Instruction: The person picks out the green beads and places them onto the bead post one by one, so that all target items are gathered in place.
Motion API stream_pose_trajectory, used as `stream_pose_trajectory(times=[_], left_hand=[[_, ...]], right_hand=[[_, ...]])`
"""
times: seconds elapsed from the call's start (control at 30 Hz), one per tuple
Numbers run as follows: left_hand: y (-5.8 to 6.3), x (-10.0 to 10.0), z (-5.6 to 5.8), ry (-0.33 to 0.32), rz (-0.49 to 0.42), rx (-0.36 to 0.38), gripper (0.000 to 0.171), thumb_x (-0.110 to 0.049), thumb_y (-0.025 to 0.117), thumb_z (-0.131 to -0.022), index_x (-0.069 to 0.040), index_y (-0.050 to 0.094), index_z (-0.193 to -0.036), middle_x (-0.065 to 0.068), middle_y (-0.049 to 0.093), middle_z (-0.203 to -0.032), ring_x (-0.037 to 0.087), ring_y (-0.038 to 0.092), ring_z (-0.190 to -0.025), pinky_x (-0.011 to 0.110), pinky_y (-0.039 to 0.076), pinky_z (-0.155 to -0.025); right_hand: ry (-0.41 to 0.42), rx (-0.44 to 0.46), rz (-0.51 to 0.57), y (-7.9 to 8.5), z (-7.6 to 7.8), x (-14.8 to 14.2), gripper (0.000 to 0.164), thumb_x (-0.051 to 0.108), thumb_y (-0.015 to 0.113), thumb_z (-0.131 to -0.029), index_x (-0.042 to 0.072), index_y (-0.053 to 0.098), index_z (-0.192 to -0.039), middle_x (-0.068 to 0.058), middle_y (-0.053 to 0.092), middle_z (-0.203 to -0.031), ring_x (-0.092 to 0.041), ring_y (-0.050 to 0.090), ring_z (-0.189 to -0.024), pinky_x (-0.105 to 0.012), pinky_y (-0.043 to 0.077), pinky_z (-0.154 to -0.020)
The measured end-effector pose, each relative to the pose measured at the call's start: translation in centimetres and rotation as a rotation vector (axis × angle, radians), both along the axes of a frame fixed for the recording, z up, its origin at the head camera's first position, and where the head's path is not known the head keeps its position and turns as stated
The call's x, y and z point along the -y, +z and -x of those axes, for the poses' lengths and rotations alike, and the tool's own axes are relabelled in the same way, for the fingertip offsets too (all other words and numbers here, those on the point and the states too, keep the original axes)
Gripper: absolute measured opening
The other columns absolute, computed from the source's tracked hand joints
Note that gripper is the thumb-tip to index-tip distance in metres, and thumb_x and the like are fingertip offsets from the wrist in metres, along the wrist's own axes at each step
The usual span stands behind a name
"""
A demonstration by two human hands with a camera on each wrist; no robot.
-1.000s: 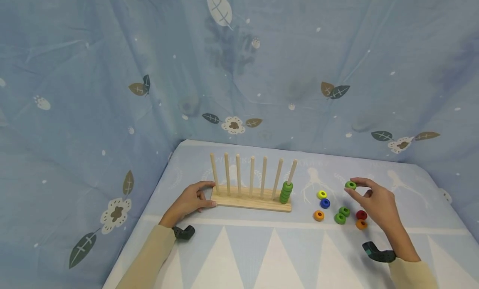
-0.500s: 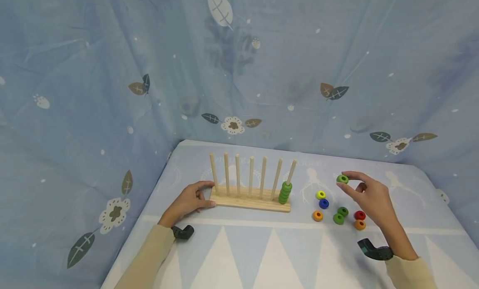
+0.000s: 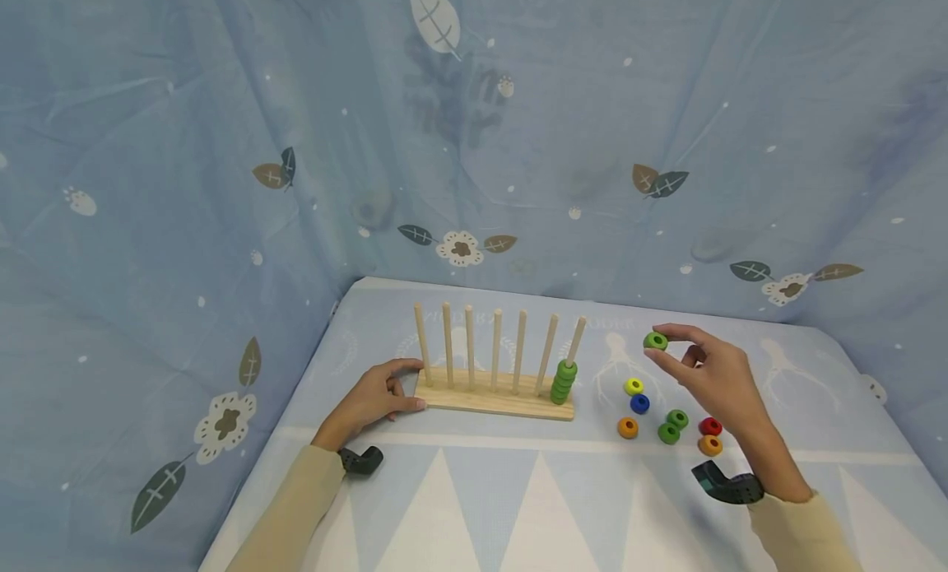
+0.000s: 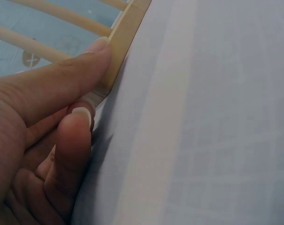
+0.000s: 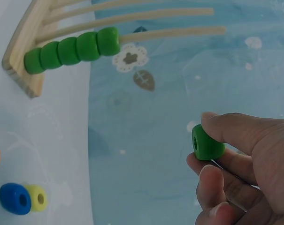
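Note:
A wooden peg rack with a row of upright pegs stands on the table. Its left end is held between the thumb and fingers of my left hand; the left wrist view shows the thumb on the base edge. Several green beads are stacked on the rightmost peg. My right hand pinches one green bead between thumb and fingertips, up off the table and to the right of the rack. In the right wrist view the bead's hole faces left, towards the rack.
Loose beads lie right of the rack: yellow, blue, orange, two green, red and another orange. Blue patterned cloth hangs behind and to the left of the table.
My right hand has moved left and upward with the green bead, closer to the rack. My left hand and the rack have stayed in place.

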State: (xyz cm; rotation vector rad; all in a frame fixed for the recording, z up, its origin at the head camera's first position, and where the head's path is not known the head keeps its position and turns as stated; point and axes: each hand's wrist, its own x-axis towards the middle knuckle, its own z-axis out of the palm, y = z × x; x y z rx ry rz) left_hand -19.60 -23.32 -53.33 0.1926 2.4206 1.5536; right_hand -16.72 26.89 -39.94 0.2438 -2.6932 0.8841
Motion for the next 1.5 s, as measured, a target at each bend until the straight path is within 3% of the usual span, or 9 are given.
stream_pose_trajectory(times=[0.37, 0.63, 1.0, 1.5], left_hand=[[0.2, 0.0, -0.1, -0.001, 0.0, 0.0, 0.077, -0.029, 0.094, -0.076, -0.02, 0.06, -0.144, 0.008, 0.058, -0.066, 0.019, 0.049, -0.05, 0.033, 0.049, -0.051], [0.2, 0.0, -0.1, -0.003, 0.0, -0.004, 0.075, -0.027, 0.093, -0.078, -0.02, 0.059, -0.145, 0.009, 0.058, -0.066, 0.019, 0.05, -0.05, 0.034, 0.05, -0.052], [0.2, 0.0, -0.1, -0.001, -0.001, -0.01, 0.074, -0.024, 0.092, -0.079, -0.019, 0.059, -0.144, 0.008, 0.058, -0.066, 0.018, 0.05, -0.05, 0.033, 0.049, -0.051], [0.1, -0.1, 0.0, 0.016, 0.004, -0.012, 0.073, -0.025, 0.093, -0.077, -0.02, 0.061, -0.143, 0.01, 0.058, -0.067, 0.019, 0.05, -0.051, 0.033, 0.048, -0.05]], right_hand=[[0.062, -0.068, 0.001, 1.1, 0.4, 1.8, 0.039, 0.027, 0.081, -0.092, 0.013, 0.071, -0.127, -0.001, 0.057, -0.074, -0.016, 0.047, -0.06, -0.026, 0.036, -0.048], [0.1, -0.111, 0.0, 1.9, 0.4, 2.7, 0.038, 0.021, 0.083, -0.09, 0.013, 0.072, -0.126, 0.001, 0.06, -0.08, -0.015, 0.047, -0.059, -0.026, 0.035, -0.047], [0.145, -0.127, -0.017, 3.1, 0.7, 3.9, 0.038, 0.023, 0.083, -0.09, 0.013, 0.072, -0.125, 0.003, 0.055, -0.069, -0.014, 0.047, -0.057, -0.027, 0.036, -0.047], [0.245, -0.166, 0.042, 4.6, 1.0, 5.9, 0.038, 0.017, 0.083, -0.089, 0.013, 0.072, -0.125, 0.003, 0.057, -0.072, -0.012, 0.048, -0.056, -0.025, 0.037, -0.048]])
